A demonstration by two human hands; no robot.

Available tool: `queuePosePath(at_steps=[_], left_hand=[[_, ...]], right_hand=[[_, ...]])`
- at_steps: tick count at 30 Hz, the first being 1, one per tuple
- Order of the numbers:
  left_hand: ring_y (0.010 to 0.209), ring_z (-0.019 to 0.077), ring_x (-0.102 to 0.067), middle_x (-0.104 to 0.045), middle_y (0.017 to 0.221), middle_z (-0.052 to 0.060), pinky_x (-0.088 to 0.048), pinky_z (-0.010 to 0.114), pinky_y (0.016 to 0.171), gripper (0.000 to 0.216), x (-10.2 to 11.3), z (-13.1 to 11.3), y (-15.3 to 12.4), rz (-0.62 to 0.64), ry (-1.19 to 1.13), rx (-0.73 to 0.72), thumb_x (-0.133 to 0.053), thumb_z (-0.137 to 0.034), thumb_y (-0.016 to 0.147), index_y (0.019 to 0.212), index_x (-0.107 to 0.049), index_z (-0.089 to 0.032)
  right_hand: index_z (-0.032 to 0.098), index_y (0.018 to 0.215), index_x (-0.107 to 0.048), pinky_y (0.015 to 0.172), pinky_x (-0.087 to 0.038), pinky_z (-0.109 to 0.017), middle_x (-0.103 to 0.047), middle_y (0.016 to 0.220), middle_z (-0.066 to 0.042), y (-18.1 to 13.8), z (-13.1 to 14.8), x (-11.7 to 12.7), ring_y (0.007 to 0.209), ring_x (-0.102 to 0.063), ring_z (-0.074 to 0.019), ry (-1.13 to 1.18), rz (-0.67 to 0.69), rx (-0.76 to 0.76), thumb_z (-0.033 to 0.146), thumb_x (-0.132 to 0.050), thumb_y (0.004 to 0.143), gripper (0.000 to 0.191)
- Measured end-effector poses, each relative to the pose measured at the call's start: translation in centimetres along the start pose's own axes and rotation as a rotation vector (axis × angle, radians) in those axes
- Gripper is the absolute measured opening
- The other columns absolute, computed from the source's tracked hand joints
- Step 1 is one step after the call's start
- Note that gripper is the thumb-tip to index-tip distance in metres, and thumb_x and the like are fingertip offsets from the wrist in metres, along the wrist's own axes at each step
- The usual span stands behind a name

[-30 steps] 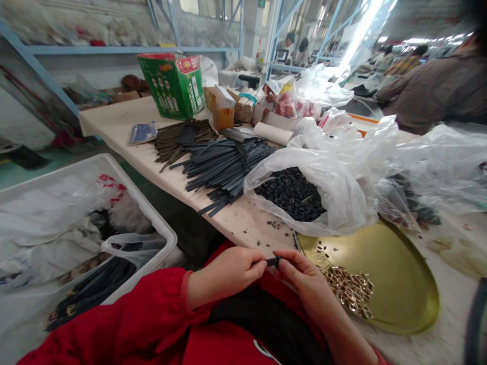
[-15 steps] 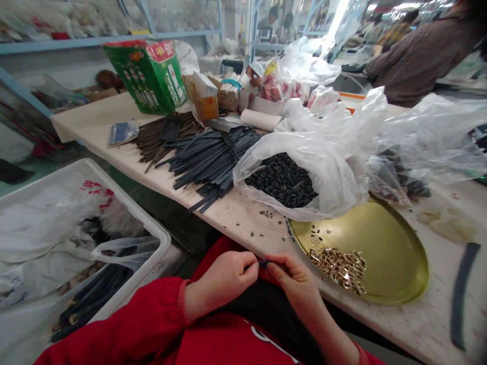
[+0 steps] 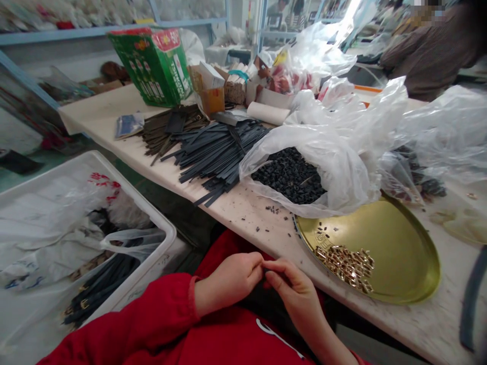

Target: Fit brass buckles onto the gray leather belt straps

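Both hands have come closer together since half a second ago, and the small dark piece (image 3: 265, 272) that stuck out between them is now almost hidden. From the head camera, it sits between the fingertips, low over the lap, just off the near edge of the table (image 3: 236, 207). The left hand (image 3: 230, 279) pinches tight, with its fingers curled in, perhaps to keep the piece still. The right hand (image 3: 294, 286) pinches too, with finger and thumb nearly closed around it, maybe so it can work in small moves. I cannot tell just how each fingertip grips, because the fingers cover most of it.

To the right is a gold tray (image 3: 403, 253). Shiny gold bits (image 3: 348, 266) lie in a pile on its near left side, seemingly so the right hand can reach them. Behind the tray, a clear bag (image 3: 350, 177) has its mouth open, so the black bits (image 3: 289, 175) inside look easy to get. Long dark strips (image 3: 216, 152) lie left of the bag.
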State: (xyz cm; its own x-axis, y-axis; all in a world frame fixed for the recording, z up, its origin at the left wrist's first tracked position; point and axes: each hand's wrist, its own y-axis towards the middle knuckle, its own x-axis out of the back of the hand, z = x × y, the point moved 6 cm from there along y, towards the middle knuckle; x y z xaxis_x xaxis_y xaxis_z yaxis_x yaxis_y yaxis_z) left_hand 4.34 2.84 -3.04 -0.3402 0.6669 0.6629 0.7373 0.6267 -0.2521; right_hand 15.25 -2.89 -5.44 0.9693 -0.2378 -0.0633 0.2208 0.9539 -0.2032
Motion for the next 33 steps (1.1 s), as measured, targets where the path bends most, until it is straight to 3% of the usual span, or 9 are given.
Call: queuePosePath(at_steps=[4, 7, 14, 19, 22, 27, 30, 33], left_hand=[[0.058, 0.0106, -0.046, -0.054, 0.065, -0.001, -0.027, 0.022, 0.052, 0.029, 0.8, -0.7, -0.6, -0.029, -0.031, -0.019, -0.034, -0.03, 0.09, 0.073, -0.054, -0.016], [0.057, 0.0101, -0.046, -0.054, 0.064, -0.002, -0.027, 0.022, 0.051, 0.027, 1.0, -0.8, -0.6, -0.06, -0.08, -0.012, -0.038, -0.029, 0.088, 0.072, -0.055, -0.016], [0.058, 0.0111, -0.048, -0.058, 0.068, -0.001, -0.028, 0.022, 0.052, 0.024, 0.7, -1.0, -0.8, -0.113, 0.0, -0.047, -0.039, -0.027, 0.088, 0.076, -0.057, -0.017], [0.062, 0.0145, -0.052, -0.059, 0.068, 0.003, -0.032, 0.024, 0.056, 0.028, -0.3, -1.2, -0.9, -0.072, 0.172, -0.082, -0.036, -0.028, 0.089, 0.074, -0.056, -0.016], [0.064, 0.0161, -0.054, -0.06, 0.072, 0.005, -0.036, 0.025, 0.058, 0.03, -0.8, -1.0, -0.9, -0.016, 0.175, -0.097, -0.032, -0.029, 0.09, 0.078, -0.056, -0.016], [0.069, 0.0153, -0.055, -0.061, 0.081, 0.003, -0.039, 0.023, 0.061, 0.02, -0.2, -0.8, -1.2, 0.168, -0.077, -0.046, -0.038, -0.022, 0.085, 0.095, -0.055, -0.017], [0.068, 0.0128, -0.054, -0.059, 0.079, 0.001, -0.04, 0.021, 0.06, 0.028, 0.3, -0.9, -1.2, 0.199, -0.244, -0.008, -0.035, -0.018, 0.084, 0.109, -0.049, -0.017], [0.068, 0.0121, -0.055, -0.059, 0.079, 0.0, -0.041, 0.02, 0.06, 0.046, 0.2, -0.8, -1.0, 0.208, -0.33, 0.014, -0.036, -0.017, 0.083, 0.129, -0.03, -0.017]], right_hand=[[0.023, 0.086, -0.068, 0.061, -0.049, -0.025, -0.063, 0.068, 0.001, -0.2, -1.4, 0.6, 0.06, -0.056, -0.0113, 0.327, -0.062, -0.283, 0.036, -0.072, 0.066, 0.024], [0.022, 0.084, -0.068, 0.064, -0.052, -0.026, -0.066, 0.079, 0.0, -0.3, -1.8, 0.3, 0.064, -0.059, -0.0117, 0.496, -0.063, -0.361, 0.032, -0.076, 0.062, 0.026], [0.022, 0.088, -0.067, 0.073, -0.052, -0.031, -0.068, 0.082, -0.002, -0.7, -1.7, -0.4, 0.071, -0.061, -0.0148, 0.441, -0.04, -0.281, 0.033, -0.07, 0.068, 0.023], [0.025, 0.089, -0.068, 0.075, -0.048, -0.031, -0.065, 0.086, -0.003, -0.7, -0.3, 0.2, 0.082, -0.058, -0.0192, -0.014, -0.055, 0.012, 0.033, -0.064, 0.074, 0.017], [0.026, 0.088, -0.069, 0.07, -0.048, -0.03, -0.062, 0.081, -0.003, -0.8, 0.3, 0.5, 0.077, -0.057, -0.0185, -0.133, -0.023, 0.112, 0.032, -0.061, 0.075, 0.016], [0.022, 0.087, -0.065, 0.062, -0.047, -0.028, -0.063, 0.073, -0.001, -0.7, -1.1, 0.9, 0.066, -0.058, -0.0165, -0.04, -0.01, -0.091, 0.036, -0.065, 0.07, 0.022], [0.021, 0.082, -0.059, 0.056, -0.046, -0.027, -0.062, 0.062, 0.002, -0.8, -1.8, 0.2, 0.057, -0.058, -0.0147, 0.119, -0.015, -0.201, 0.039, -0.068, 0.066, 0.025], [0.021, 0.076, -0.054, 0.056, -0.045, -0.027, -0.061, 0.056, 0.004, -0.6, -1.5, -0.5, 0.053, -0.057, -0.0135, 0.225, 0.039, -0.22, 0.039, -0.069, 0.063, 0.026]])
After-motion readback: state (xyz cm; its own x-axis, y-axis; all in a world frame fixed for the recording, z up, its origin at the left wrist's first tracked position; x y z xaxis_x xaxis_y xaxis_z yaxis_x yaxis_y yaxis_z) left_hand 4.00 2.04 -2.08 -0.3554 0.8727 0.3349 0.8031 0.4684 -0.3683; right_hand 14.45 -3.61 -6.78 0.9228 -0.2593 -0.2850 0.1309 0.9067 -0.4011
